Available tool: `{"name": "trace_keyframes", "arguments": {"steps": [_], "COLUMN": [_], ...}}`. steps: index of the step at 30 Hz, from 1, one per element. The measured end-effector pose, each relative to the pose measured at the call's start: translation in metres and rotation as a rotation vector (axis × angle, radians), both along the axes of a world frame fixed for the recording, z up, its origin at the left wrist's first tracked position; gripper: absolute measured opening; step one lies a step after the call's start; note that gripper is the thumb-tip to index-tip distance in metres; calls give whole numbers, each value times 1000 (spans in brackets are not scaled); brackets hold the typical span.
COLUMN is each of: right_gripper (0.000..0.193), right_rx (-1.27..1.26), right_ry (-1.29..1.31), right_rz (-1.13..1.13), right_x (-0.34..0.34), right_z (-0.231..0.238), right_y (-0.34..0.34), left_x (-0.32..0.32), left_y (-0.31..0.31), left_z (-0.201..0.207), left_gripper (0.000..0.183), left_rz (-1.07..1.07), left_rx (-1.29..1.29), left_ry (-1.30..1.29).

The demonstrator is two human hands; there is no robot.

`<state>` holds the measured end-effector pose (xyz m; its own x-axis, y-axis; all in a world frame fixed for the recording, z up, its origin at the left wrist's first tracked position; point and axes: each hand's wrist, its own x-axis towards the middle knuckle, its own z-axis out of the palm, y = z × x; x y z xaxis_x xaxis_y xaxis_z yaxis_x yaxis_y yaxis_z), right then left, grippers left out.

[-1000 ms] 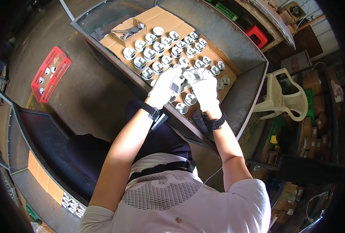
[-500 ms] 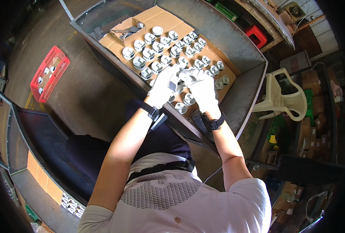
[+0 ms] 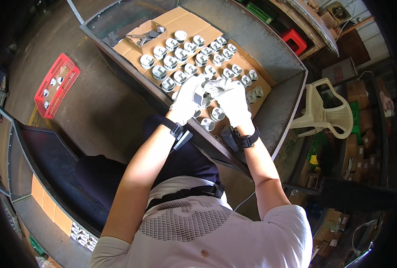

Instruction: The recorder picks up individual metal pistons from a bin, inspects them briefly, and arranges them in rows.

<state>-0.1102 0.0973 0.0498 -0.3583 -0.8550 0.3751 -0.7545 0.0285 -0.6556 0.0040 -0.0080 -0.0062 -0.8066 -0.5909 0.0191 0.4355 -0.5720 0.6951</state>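
Observation:
My left hand (image 3: 185,102), in a white glove, is closed round a metal piston (image 3: 199,98) above the near part of the bench. My gloved right hand (image 3: 233,102) meets it from the right, its fingers bent and pinched together by the piston's upper side. Whatever lies between those right fingertips is hidden by glare and the glove. Around and beyond both hands, rows of similar silver pistons (image 3: 158,72) stand on a cardboard sheet (image 3: 203,23).
An open cardboard box (image 3: 146,36) with dark parts sits at the bench's far left. The bench's metal rim (image 3: 133,73) runs in front of me. A red crate (image 3: 57,85) lies on the floor at left; a cream plastic chair (image 3: 325,109) stands at right.
My right hand has shifted slightly and its fingers have turned in tighter by the piston. The left hand stays almost where it was, still holding the piston.

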Motion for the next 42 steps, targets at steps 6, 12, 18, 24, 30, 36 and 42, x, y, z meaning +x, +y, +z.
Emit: {"name": "trace_keyframes", "arguments": {"steps": [6, 12, 18, 24, 30, 36, 42], "right_gripper": [14, 18, 17, 15, 15, 14, 22], "right_rx": [-32, 7, -9, -11, -47, -29, 18], "right_ry": [163, 196, 24, 139, -116, -193, -241], "right_rz": [-37, 15, 26, -23, 52, -164, -286], "right_x": [2, -14, -1, -8, -10, -17, -24], "right_z": [-1, -15, 6, -7, 3, 7, 10], "right_y": [-3, 2, -4, -4, -3, 4, 14], "left_x": [5, 5, 2, 1, 4, 9, 12], "left_y": [-2, 2, -8, -1, -7, -2, 0], "left_z": [-6, 6, -12, -5, -13, 4, 12], "left_gripper": [37, 36, 36, 37, 36, 34, 48], "left_rz": [-16, 11, -45, 3, 14, 80, 40], "left_rx": [-21, -192, 13, -104, -170, -469, -70], "left_ry": [-43, -144, 5, -129, -57, -194, -23]}}
